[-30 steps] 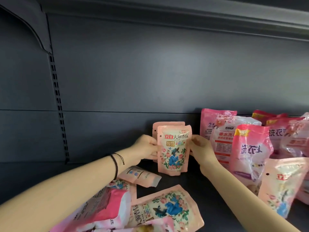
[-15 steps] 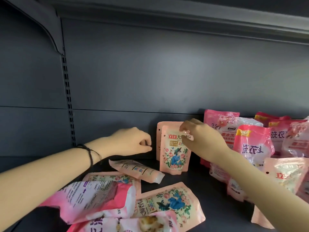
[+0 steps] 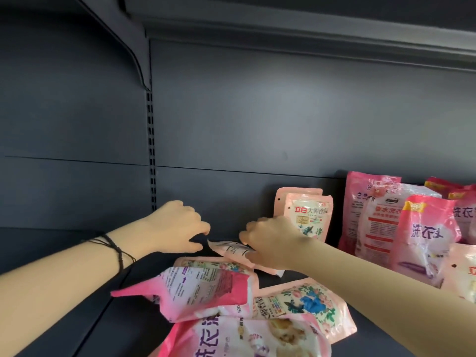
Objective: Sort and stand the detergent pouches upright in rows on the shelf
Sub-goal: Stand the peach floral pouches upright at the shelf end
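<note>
**Pouches heaped at the shelf front, a few standing at the back**

Nearest the camera, a heap of pink detergent pouches lies flat at the front of the dark grey shelf (image 3: 64,328). A large pink pouch (image 3: 247,338) with big characters is lowest in view, a second pink and white pouch (image 3: 195,287) lies tilted above it, and a pale floral pouch (image 3: 306,307) rests face up to their right.

Just beyond the heap, a small flat pouch (image 3: 231,249) lies on its side on the shelf floor. The right hand (image 3: 270,243) reaches across it, its grip curled with fingertips on the pouch; whether it pinches the pouch or only presses on it cannot be told. The left hand (image 3: 175,228) hovers just to the left, apart from the pouch, its grip loosely curled and holding nothing. A black cord bracelet (image 3: 116,247) circles the left wrist.

Farther back, a small floral pouch (image 3: 309,217) stands upright with another of the same pale pink directly behind it. To the right, taller pink pouches (image 3: 425,233) stand and lean in a crowded group near the back panel.

Behind everything rises the plain dark grey back panel (image 3: 257,112), with a slotted upright strip (image 3: 152,150) and a curved bracket (image 3: 134,47) carrying the upper shelf (image 3: 309,24).
</note>
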A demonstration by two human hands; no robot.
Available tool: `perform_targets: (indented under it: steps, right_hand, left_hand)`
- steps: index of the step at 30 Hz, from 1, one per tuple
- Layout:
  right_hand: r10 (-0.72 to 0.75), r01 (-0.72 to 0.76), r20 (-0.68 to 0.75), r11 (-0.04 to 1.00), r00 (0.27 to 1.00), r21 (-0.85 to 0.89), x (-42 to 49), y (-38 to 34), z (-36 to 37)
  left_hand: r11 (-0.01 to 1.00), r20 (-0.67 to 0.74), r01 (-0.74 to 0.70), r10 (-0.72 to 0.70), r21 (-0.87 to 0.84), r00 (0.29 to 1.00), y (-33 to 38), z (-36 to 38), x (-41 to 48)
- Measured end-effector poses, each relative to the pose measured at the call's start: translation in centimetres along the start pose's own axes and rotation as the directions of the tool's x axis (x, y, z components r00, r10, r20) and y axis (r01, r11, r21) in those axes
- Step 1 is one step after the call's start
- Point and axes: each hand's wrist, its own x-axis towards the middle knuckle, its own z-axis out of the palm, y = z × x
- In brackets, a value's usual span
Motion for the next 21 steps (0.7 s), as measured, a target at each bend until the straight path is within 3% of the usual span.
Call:
perform_targets:
  steps: [7,13,18,21]
  right_hand:
    - [0.104,-0.106,0.185,0.994,0.977,0.005,4.4,-4.1,0.8]
    - [0.325,-0.331,0.08,0.94,0.942,0.078,3.8,-3.2,0.1]
    - [0.59,-0.492,-0.151,0.767,0.793,0.412,0.9,0.0,1.0]
    - [0.721,-0.437,-0.095,0.514,0.686,0.738,-1.2,1.3,1.7]
  left_hand:
    - [0.99,-0.045,0.053,-0.06,-0.128,0.997,-0.8,3.2,-0.7]
    - [0.91,-0.047,0.162,-0.194,-0.382,0.98,-0.4,3.2,-0.2]
    - [0.684,0.079,0.285,-0.317,-0.672,0.945,0.9,1.5,1.5]
    - [0.414,0.116,0.254,-0.33,-0.874,0.937,2.6,0.1,3.0]
